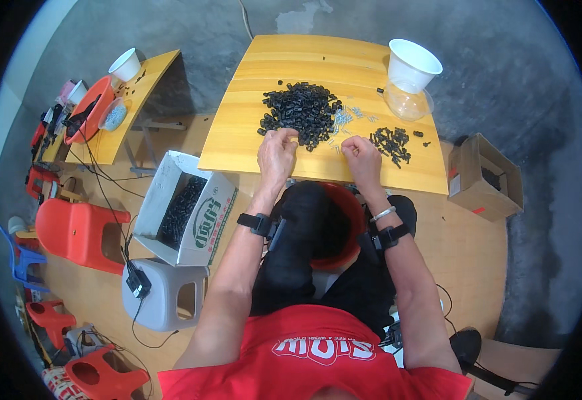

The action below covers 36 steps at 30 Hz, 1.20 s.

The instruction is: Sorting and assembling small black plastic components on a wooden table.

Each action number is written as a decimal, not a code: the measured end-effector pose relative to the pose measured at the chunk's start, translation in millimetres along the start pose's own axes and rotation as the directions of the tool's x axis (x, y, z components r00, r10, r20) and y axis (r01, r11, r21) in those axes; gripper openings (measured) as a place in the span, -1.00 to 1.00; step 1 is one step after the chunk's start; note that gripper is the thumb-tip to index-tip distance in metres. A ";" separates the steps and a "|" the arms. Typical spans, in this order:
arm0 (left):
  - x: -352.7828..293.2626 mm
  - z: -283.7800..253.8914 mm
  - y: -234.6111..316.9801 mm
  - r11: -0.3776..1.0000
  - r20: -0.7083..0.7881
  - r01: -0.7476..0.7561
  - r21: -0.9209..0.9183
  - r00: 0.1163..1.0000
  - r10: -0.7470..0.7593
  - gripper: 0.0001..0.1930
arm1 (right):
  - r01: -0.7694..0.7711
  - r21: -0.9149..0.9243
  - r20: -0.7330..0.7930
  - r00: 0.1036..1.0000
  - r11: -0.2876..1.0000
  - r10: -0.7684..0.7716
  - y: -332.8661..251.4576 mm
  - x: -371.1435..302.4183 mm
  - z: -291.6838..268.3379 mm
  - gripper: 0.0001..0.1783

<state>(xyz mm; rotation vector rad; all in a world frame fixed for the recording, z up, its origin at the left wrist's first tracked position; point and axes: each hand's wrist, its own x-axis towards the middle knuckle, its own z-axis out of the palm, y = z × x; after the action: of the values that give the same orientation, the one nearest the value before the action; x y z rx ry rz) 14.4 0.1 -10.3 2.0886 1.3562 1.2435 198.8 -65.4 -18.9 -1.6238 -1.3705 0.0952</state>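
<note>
Well off to the left of my left hand, and lower than the worktop (304, 57), a white carton (223, 193) holds a mass of dark pieces. My left hand (277, 155) is at the near left edge of the heap of black cylinders (301, 107), its fingers curled inward; the fingertips are turned away from view, so I cannot tell whether they are together on a cylinder or apart. The heap spreads just beyond that hand and to its right. Between my two hands, beyond the fingertips, lie loose silver pins (343, 118), a few straying toward my right hand (357, 148). Its thumb and forefinger are drawn close in what looks like a pinch, but whether a pin is between them I cannot tell. Just to the right of that hand sits a smaller pile of black stemmed pieces (392, 145); beyond it stand a clear tub (407, 103) and a white tub (414, 65). I judge that I am at the picking-up step, both hands working small parts at the near side of the heap. From here the next move calls for a fine fingertip grip, one piece at a time, with both hands brought into line and the neighbouring pins left undisturbed.
</note>
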 end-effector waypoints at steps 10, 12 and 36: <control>28.0 -37.6 -34.2 0.982 -0.184 0.184 -0.048 0.964 -0.190 -0.82 | -0.109 0.166 -0.058 0.991 0.980 0.120 1.5 -2.5 -1.3 -0.94; 29.3 -41.3 -45.2 0.984 -0.179 0.180 -0.009 0.967 -0.178 -0.81 | -0.121 0.180 -0.049 0.990 0.976 0.132 2.1 -3.1 -1.6 -0.94; 26.0 -40.9 -47.7 0.965 -0.030 0.057 0.255 0.998 -0.051 -0.83 | -0.011 -0.182 0.054 0.998 0.983 0.021 -10.7 -4.6 1.6 -0.88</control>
<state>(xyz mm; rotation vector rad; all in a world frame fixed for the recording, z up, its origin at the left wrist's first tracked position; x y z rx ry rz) -41.4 38.8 -8.0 2.1940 1.6492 1.1240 188.6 -69.2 -14.6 -1.7948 -1.4432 0.0249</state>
